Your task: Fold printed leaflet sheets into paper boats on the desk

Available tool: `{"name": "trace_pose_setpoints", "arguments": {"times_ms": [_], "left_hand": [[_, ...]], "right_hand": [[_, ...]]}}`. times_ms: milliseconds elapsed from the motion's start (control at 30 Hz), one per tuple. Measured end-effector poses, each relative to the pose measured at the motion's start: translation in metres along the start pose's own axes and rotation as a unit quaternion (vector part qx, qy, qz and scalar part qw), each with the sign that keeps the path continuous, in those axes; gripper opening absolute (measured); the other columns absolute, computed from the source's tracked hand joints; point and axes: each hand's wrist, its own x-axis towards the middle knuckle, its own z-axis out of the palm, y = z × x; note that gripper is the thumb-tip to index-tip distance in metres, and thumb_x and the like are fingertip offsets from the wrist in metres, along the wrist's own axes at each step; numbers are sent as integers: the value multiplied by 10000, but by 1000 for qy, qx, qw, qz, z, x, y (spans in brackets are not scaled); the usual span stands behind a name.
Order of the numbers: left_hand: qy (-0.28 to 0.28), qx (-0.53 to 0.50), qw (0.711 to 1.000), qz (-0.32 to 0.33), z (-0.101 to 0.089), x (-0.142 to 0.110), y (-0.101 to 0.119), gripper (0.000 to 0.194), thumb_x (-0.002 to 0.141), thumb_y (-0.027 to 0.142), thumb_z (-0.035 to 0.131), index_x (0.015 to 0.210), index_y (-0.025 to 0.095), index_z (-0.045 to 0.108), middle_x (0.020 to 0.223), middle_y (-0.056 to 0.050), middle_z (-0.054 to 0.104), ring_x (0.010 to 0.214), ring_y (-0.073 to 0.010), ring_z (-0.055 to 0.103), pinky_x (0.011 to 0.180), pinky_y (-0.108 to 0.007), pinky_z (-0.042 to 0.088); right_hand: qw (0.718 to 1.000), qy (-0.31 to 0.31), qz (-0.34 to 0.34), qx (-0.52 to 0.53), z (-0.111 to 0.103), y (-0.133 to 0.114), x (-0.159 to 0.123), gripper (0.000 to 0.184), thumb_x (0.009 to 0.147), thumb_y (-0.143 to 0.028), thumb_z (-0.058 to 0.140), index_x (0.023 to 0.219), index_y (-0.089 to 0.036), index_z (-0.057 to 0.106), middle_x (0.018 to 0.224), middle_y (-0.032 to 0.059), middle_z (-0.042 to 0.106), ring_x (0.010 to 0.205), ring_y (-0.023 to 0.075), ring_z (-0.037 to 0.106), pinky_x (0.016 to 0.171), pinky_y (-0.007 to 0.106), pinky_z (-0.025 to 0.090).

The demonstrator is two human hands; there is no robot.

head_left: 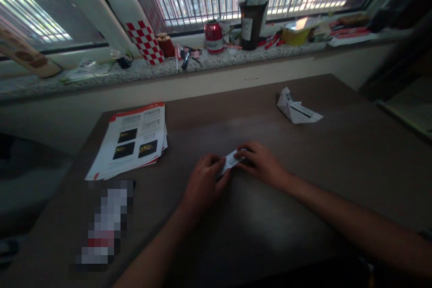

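Note:
A small folded strip of white printed paper (231, 160) lies low over the middle of the table, between my two hands. My left hand (206, 180) pinches its left end between thumb and fingers. On the other end, my right hand (258, 162) has its fingers closed, partly covering the paper. At the far right of the table stands a folded paper shape (295, 109) with a raised peak and a pointed end; neither hand touches it.
A stack of printed sheets (135, 139) lies at the table's left, with a blurred-out object (106, 222) nearer me. Along the granite windowsill (209, 60) stand a checkered white bottle (135, 22), a red can (213, 37), a dark cup (251, 24) and a yellow container (297, 33).

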Motion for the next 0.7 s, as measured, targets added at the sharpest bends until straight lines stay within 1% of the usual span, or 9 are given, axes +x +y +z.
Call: {"name": "trace_pose_setpoints", "arguments": {"times_ms": [100, 133, 200, 300, 400, 467, 533, 633, 700], "left_hand": [[21, -4, 1000, -9, 2, -1, 1, 288, 1014, 330, 646, 1254, 198, 734, 1143, -103, 691, 1034, -266, 677, 910, -411, 581], [24, 0, 1000, -8, 2, -1, 2, 285, 1022, 328, 635, 1260, 204, 733, 1142, -101, 698, 1031, -263, 682, 900, -401, 580], [26, 12, 1000, -5, 1, -2, 4, 280, 1047, 322, 601, 1271, 215, 731, 1140, -95, 716, 1019, -255, 697, 881, -381, 578], [33, 34, 999, -4, -2, -1, 5, 260, 1077, 306, 558, 1233, 219, 747, 1131, -79, 746, 1000, -245, 722, 854, -359, 576], [60, 55, 997, -5, -3, 2, 2, 234, 1079, 294, 560, 1129, 210, 773, 1076, -60, 771, 936, -234, 738, 783, -332, 568], [82, 63, 995, -1, -3, 3, -2, 227, 1078, 293, 567, 1091, 202, 775, 1033, -52, 776, 889, -226, 738, 741, -320, 555], [101, 58, 993, 12, -2, 3, -4, 222, 1079, 287, 569, 1098, 195, 771, 1014, -50, 776, 877, -220, 735, 742, -316, 550], [126, 27, 991, 39, -1, 1, -2, 216, 1080, 265, 568, 1156, 194, 758, 1017, -51, 774, 902, -214, 732, 788, -318, 555], [132, -5, 990, 53, 0, 1, 2, 217, 1074, 250, 575, 1198, 200, 746, 1042, -54, 768, 935, -216, 727, 826, -326, 562]], "right_hand": [[997, 58, 50, -1, 0, -9, -2, 223, 973, -359, 717, 1157, -245, 664, 1197, 111, 654, 1139, 292, 614, 950, 447, 512], [995, 76, 71, 4, -1, -13, -2, 212, 959, -351, 733, 1121, -237, 656, 1146, 103, 655, 1094, 284, 618, 915, 425, 513], [988, 94, 117, 40, -4, -19, -1, 171, 955, -350, 735, 996, -224, 628, 991, 63, 657, 934, 241, 628, 799, 359, 500], [974, 72, 176, 118, -7, -25, 0, 225, 994, -388, 669, 859, -220, 606, 807, 7, 637, 730, 179, 593, 665, 307, 439], [958, 35, 215, 187, -4, -28, 1, 268, 1002, -436, 632, 851, -215, 648, 775, 4, 661, 704, 173, 606, 652, 308, 435], [940, 12, 233, 250, 1, -28, 2, 271, 997, -460, 625, 901, -212, 673, 789, 12, 686, 703, 175, 628, 662, 315, 465], [912, 5, 250, 326, 8, -27, 3, 277, 985, -482, 633, 965, -210, 679, 828, 24, 708, 721, 179, 662, 689, 329, 513], [858, 25, 274, 434, 15, -27, 5, 322, 926, -523, 706, 1025, -221, 653, 933, 43, 721, 832, 207, 719, 741, 357, 582], [830, 35, 279, 481, 16, -29, 5, 353, 891, -531, 751, 1051, -237, 639, 1013, 57, 724, 925, 228, 728, 788, 382, 611]]}}
